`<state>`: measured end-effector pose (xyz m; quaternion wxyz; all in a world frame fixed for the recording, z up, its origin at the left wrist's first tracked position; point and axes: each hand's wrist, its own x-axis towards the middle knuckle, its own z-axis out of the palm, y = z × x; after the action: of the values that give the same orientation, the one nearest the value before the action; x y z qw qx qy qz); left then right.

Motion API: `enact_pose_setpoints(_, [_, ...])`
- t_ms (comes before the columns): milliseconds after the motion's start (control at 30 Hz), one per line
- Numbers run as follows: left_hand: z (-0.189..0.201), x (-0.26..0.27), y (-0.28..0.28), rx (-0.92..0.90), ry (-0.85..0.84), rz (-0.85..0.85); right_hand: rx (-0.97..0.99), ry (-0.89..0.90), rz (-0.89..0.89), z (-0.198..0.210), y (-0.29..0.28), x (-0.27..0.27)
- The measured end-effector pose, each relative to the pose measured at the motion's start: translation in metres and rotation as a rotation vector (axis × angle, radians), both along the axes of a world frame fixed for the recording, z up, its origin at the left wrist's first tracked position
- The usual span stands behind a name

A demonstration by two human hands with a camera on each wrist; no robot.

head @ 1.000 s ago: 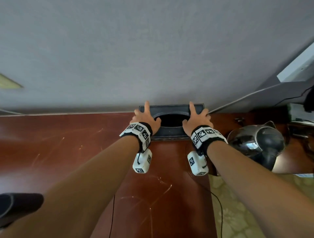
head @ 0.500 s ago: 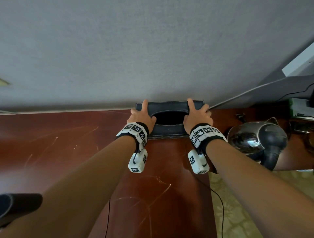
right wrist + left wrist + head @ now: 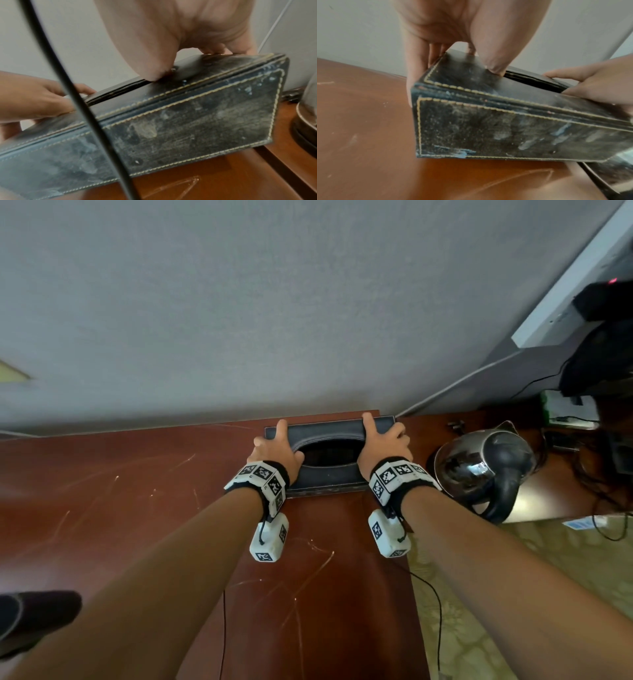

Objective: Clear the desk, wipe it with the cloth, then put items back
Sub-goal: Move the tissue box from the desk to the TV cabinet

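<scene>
A worn black leather tissue box (image 3: 325,431) with yellow stitching stands at the back of the red-brown desk (image 3: 137,491), close to the grey wall. My left hand (image 3: 274,450) grips its left end and my right hand (image 3: 383,446) grips its right end. In the left wrist view the left hand (image 3: 453,33) has its thumb on the box (image 3: 488,128) top by the oval opening, fingers down the end wall. The right wrist view shows the right hand (image 3: 171,27) holding the box (image 3: 188,121) the same way. No cloth is in view.
A shiny steel kettle (image 3: 479,467) with a black handle stands just right of the box on a lower surface, among cables (image 3: 582,474). The desk's right edge drops to patterned carpet (image 3: 479,594). A dark object (image 3: 34,618) lies at the lower left.
Both hands have stayed on the ends of the tissue box. The box has shifted only slightly at the back of the desk, and my view has moved a little.
</scene>
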<state>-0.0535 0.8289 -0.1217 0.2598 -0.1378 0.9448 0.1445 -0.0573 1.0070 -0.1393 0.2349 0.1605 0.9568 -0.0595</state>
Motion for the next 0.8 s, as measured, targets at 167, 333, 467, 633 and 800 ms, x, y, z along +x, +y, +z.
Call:
enact_pose_setpoints(167, [0.026, 0.010, 0.004, 0.002, 0.028, -0.033, 0.001, 0.012, -0.034, 0.031, 0.008, 0.015])
enact_pose_setpoints(333, [0.044, 0.029, 0.013, 0.017, 0.055, -0.089, -0.005, 0.062, -0.066, 0.052, 0.020, 0.043])
enact_pose_setpoints(467, [0.051, 0.043, 0.027, 0.025, 0.085, -0.140, 0.005, 0.071, -0.108, 0.064, 0.034, 0.067])
enact_pose_setpoints(633, [0.064, 0.061, 0.049, 0.028, 0.101, -0.185, 0.016, 0.086, -0.134, 0.079, 0.057, 0.092])
enact_pose_setpoints(800, [0.074, 0.074, 0.078, 0.039, 0.139, -0.242, 0.004, 0.127, -0.174, 0.092, 0.091, 0.115])
